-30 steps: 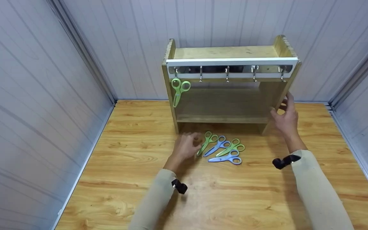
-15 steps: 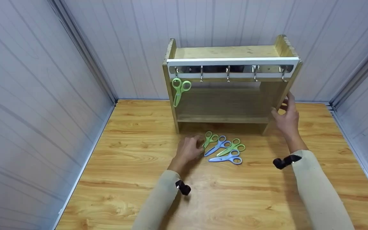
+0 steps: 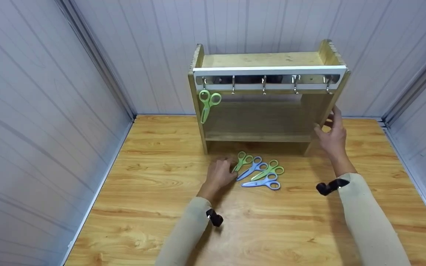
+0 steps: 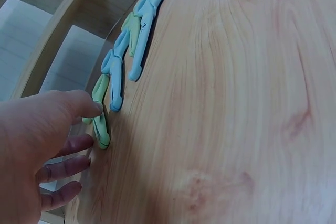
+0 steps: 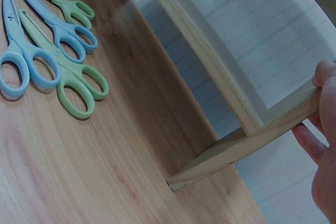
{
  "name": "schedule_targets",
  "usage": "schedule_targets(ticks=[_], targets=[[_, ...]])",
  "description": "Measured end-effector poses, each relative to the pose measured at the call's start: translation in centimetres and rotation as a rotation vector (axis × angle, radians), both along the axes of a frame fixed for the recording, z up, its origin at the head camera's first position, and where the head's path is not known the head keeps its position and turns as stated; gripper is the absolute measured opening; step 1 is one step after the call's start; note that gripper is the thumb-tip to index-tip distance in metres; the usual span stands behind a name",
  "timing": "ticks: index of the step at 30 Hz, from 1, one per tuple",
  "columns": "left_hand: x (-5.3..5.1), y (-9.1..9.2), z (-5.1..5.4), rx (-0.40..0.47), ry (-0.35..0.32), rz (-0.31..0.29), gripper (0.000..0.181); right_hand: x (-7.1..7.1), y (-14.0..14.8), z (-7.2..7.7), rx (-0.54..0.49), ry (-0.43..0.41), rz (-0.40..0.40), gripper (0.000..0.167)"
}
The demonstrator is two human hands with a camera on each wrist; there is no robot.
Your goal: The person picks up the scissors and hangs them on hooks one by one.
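My left hand (image 3: 220, 173) is at the leftmost green scissors (image 3: 242, 161) on the table. In the left wrist view its thumb lies over those scissors (image 4: 101, 90), with the fingers on their far side; fingertip contact is partly hidden. Beside them lie blue scissors (image 3: 253, 168), a second green pair (image 3: 270, 170) and a second blue pair (image 3: 263, 182). My right hand (image 3: 332, 136) grips the right side panel of a wooden shelf (image 3: 257, 137), thumb in front and fingers behind. Another green pair of scissors (image 3: 206, 105) hangs from the shelf's leftmost hook.
A white-backed rail (image 3: 248, 79) with several metal hooks runs across the shelf's upper front. The shelf stands on a wood-grain table (image 3: 154, 207) near the pale panelled back wall (image 3: 161, 55). Side walls rise at left and right.
My left hand has moved slightly right, onto the blade end of the leftmost green scissors, and its fingers have closed in. The right hand stays on the shelf panel.
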State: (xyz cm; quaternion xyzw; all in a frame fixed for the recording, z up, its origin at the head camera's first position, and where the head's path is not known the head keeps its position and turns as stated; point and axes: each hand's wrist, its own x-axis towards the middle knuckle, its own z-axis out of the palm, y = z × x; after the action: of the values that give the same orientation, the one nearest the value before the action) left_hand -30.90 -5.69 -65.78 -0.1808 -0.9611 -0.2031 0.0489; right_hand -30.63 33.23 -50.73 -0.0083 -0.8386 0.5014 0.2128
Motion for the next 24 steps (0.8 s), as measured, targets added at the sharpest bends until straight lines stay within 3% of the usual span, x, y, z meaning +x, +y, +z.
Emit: schedule_targets(ticks=[8,13,21,22,24], targets=[[-0.2,0.2,-0.5,-0.053,0.023,-0.012,0.010,0.0,0.1,0.0,-0.001,-0.019,0.006,0.086],[-0.2,0.3,-0.5,-0.052,0.020,-0.005,0.010,0.0,0.1,-0.1,0.004,-0.010,-0.010,0.084],[-0.4,0.6,-0.2,-0.034,-0.062,0.010,0.009,0.0,0.1,0.0,0.010,-0.015,-0.013,0.085],[-0.1,0.6,0.4,-0.045,-0.063,0.011,0.009,0.0,0.1,0.1,0.010,-0.017,-0.012,0.085],[-0.1,0.6,0.6,-0.034,-0.080,0.011,0.009,0.1,0.2,0.1,0.005,-0.024,-0.005,0.085]])
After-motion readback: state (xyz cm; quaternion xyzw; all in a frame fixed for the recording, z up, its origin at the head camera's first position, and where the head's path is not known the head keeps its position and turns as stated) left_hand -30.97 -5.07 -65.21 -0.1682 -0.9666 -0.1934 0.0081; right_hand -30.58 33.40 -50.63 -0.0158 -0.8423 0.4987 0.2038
